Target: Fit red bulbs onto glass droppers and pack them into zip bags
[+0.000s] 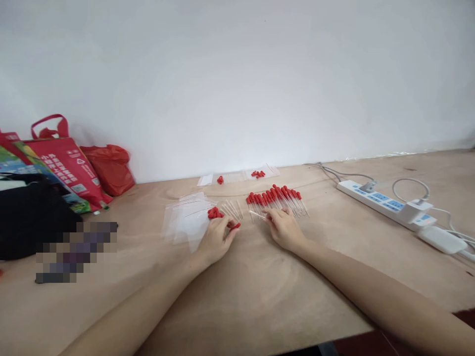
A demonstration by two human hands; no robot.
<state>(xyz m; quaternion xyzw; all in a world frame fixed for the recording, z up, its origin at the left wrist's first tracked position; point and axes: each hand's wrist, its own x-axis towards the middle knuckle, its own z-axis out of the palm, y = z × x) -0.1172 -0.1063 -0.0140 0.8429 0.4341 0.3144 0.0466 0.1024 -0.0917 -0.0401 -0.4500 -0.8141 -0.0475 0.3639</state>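
Between the thumb and fingers of my left hand (214,240) is a small red rubber bulb (235,226). My right hand (285,230) pinches a thin clear dropper tube (257,215), its free end pointing left toward the bulb; tube and bulb are apart. Just beyond the right hand lies a row of droppers (276,197) with red bulbs on their clear stems. Several bare tubes (232,209) lie beyond the left hand, beside a small heap of loose red bulbs (214,213). Flat clear plastic bags (187,217) are spread to the left of that hand.
Near the wall lie more plastic bags (233,177) with red bulbs. A white power strip (382,202) with plugs and cables is at the right. Red shopping bags (70,163) and a black bag (33,217) stand at the left, near a blurred-out object (77,254).
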